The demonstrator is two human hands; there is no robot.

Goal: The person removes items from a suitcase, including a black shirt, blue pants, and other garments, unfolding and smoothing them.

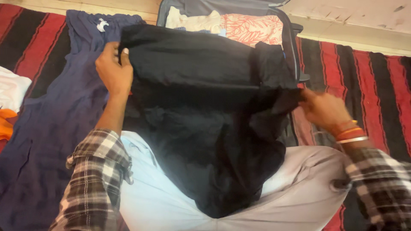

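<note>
Black garment (pixel 205 115) | left fingers (pixel 122 53), right fingers (pixel 305 96) pinching its side edges

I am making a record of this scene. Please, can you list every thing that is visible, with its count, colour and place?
black garment: 1, black, centre, held up over the lap
suitcase: 1, grey, top centre, open
folded clothes: 2, cream and orange-patterned, inside the suitcase
navy garment: 1, dark blue, spread at left
blanket: 1, red and black stripes, under everything
white cloth: 1, white, left edge
orange cloth: 1, orange, left edge
bangles: several, orange and white, right wrist
left hand: grips the garment's top left
right hand: grips its right edge
</note>
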